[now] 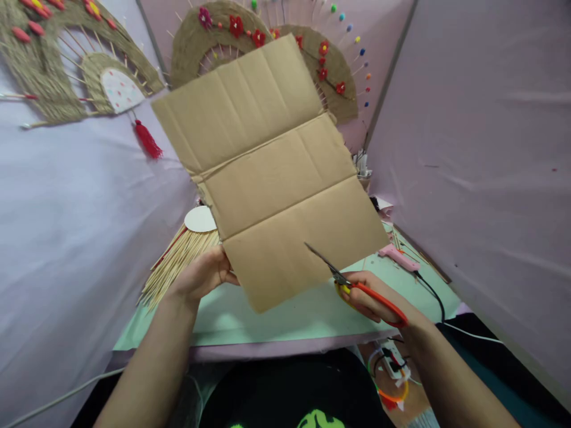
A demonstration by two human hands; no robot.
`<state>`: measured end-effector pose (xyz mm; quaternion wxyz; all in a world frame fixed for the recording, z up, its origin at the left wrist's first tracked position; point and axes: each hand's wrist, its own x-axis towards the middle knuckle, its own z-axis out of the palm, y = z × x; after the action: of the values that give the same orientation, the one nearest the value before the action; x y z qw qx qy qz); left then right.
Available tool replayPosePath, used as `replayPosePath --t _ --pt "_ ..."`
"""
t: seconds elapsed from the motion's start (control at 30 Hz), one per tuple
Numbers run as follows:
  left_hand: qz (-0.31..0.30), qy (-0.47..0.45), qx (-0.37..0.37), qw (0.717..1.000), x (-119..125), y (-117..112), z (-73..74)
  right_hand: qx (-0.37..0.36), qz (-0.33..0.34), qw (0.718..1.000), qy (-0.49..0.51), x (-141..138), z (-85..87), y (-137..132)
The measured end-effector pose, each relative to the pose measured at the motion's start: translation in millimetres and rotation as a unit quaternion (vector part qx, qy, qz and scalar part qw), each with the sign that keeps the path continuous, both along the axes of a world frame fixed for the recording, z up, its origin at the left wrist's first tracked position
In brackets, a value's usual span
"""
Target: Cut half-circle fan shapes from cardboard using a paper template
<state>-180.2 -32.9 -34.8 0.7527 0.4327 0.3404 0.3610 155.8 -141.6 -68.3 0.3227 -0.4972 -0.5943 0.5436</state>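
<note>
Holding cardboard (272, 175), green tabletop (289, 318), draped walls (473, 154)

Reaches forward with the left forearm (149, 351) slanting up from the lower left and the right forearm (452, 365) from the lower right, both bare. Raises the left hand (203, 276) slightly higher, bent inward in a pinching grip, partly hidden at its far end. Curls the right hand (372, 294) into a closed grip, well apart from the left and angled toward the middle.
</note>
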Motion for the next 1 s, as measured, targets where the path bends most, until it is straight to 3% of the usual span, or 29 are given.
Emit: replayPosePath --t 0.1,0.27,0.47,0.63,0.8,1.0 --pt "0.059 0.044 -0.006 0.997 16 10 9.0 -0.001 0.020 1.000 0.009 1 -3.4 0" --pt "0.089 -0.008 0.007 0.996 38 9 13.7 0.009 0.049 0.998 0.047 9 -2.6 1" --pt "0.167 -0.021 0.101 0.980 41 22 37.2 0.039 0.020 0.998 0.040 29 -5.9 -9" --pt "0.163 -0.098 0.155 0.969 91 34 52.1 0.100 0.002 0.992 0.082 -4 -16.1 -17" --pt "0.243 -0.090 0.176 0.950 149 35 36.1 0.106 -0.042 0.986 0.121 -53 -36.4 -13" --pt "0.278 -0.038 0.173 0.944 177 22 -1.0 0.119 -0.147 0.973 0.132 -67 -49.2 5"
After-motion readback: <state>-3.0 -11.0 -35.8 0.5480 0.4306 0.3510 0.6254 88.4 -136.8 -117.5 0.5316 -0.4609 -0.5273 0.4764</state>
